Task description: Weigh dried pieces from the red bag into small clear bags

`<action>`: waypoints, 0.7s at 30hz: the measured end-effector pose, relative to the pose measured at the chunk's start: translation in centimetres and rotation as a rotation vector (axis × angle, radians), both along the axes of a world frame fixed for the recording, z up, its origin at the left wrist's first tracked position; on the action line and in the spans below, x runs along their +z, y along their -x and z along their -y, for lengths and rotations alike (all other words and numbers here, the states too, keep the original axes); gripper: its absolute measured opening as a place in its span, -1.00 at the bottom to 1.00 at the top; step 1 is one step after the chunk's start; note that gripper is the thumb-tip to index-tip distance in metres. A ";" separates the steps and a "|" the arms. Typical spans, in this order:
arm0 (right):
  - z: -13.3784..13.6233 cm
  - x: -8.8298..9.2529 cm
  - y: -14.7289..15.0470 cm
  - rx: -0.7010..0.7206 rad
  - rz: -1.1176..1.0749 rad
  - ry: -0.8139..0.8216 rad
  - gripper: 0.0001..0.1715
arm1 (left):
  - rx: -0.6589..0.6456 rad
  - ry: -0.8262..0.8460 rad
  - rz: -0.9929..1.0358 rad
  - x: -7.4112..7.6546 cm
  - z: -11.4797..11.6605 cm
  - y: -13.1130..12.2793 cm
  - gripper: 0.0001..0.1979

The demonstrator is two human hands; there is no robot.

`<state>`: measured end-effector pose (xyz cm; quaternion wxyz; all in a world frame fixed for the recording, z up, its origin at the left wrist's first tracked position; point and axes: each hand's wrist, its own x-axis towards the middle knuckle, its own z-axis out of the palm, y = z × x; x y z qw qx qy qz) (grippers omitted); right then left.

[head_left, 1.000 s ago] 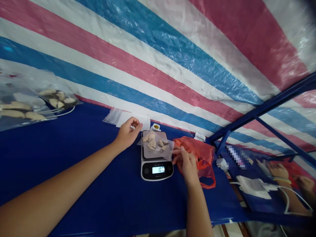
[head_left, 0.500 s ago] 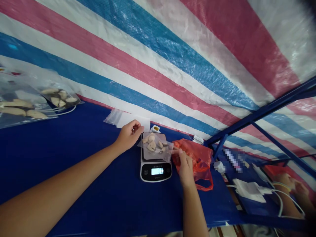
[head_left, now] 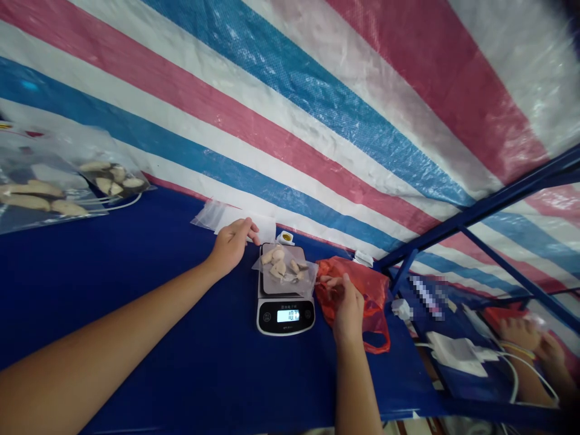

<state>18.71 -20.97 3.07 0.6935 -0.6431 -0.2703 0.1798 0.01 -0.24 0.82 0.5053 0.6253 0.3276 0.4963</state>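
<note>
A black-and-white digital scale (head_left: pixel 286 317) sits on the blue table, its lit display reading about 10.7. On its weighing plate lies a clear plastic bag (head_left: pixel 309 279) with several pale, beige pieces (head_left: pixel 278 268) in or on it; their kind is unclear. My left hand (head_left: pixel 233 243) is just left of the scale, fingers loosely apart and holding nothing, above white paper (head_left: pixel 254 219). Right of the scale, my right hand (head_left: pixel 347 305) hovers over or touches a red plastic bag (head_left: pixel 374 287). Its fingers are apart, clear of the clear bag's edge.
Clear bags of pale pieces (head_left: pixel 67 208) lie at the far left. A small white roll-like item (head_left: pixel 285 238) stands behind the scale. A blue metal frame (head_left: pixel 435 226) rises at right. Beyond it are white cables, a white adapter (head_left: pixel 457 353) and another person's hands (head_left: pixel 521 338).
My right hand has let go of the clear bag's edge and drawn slightly right over the red bag. My left hand has shifted slightly left, its fingers loosening. The scale reading looks the same.
</note>
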 end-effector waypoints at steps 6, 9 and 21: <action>-0.1 -0.2 -0.1 -0.020 0.026 -0.012 -0.44 | -0.026 0.090 -0.041 0.6 0.4 0.2 -0.51; -0.1 -0.2 -0.1 -0.037 0.033 0.023 -0.41 | -0.039 0.107 -0.057 0.7 0.4 0.2 -0.53; -0.2 -0.1 0.0 -0.040 0.073 0.072 -0.38 | -0.025 0.134 -0.284 1.3 0.2 0.6 -0.53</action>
